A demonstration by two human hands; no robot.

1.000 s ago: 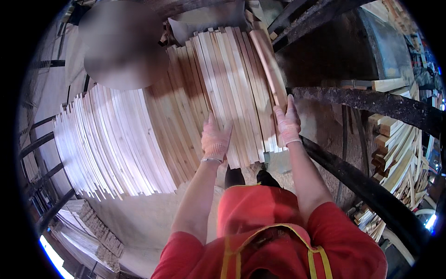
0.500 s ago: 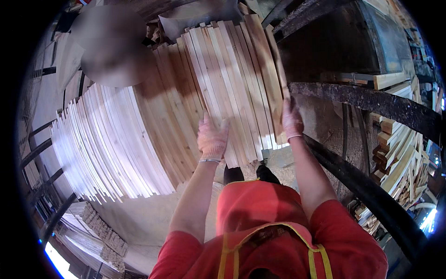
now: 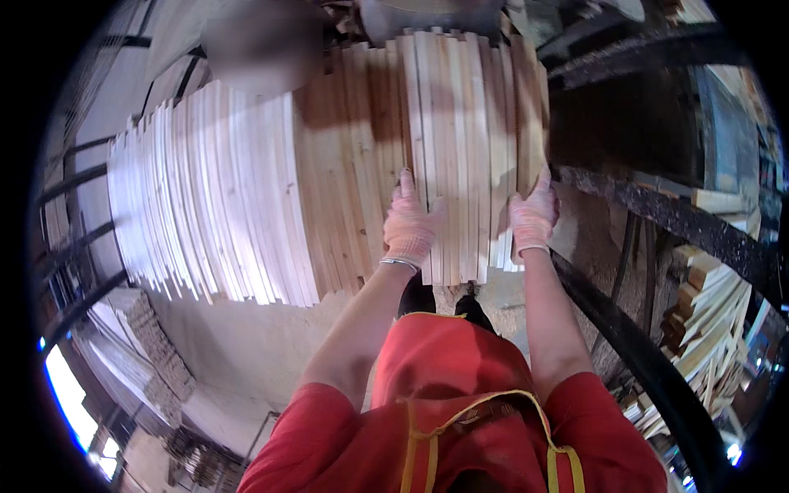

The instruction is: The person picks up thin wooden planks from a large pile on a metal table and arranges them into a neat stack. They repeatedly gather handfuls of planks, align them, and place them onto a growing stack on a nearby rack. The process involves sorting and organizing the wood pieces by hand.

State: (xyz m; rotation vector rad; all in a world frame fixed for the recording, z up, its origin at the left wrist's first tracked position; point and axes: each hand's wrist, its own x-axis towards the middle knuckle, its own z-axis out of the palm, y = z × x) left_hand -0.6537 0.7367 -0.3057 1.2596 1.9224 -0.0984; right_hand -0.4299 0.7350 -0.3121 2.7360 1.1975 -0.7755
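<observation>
A wide stack of pale wooden planks lies in front of me, boards side by side with their near ends toward me. My left hand, in a light pink glove, rests flat on the plank tops near the stack's right part. My right hand, also gloved, presses against the rightmost planks at the stack's right edge, fingers spread over the boards. Neither hand has a board lifted off the stack.
A dark metal rail runs along the right of the stack. Loose cut boards pile up at the far right. More stacked timber sits low left. Another person's blurred shape is beyond the stack's far end.
The plank my right hand held tilted at the right edge now lies flat with the others. Both hands have settled flat on the boards, and my view has swung right.
</observation>
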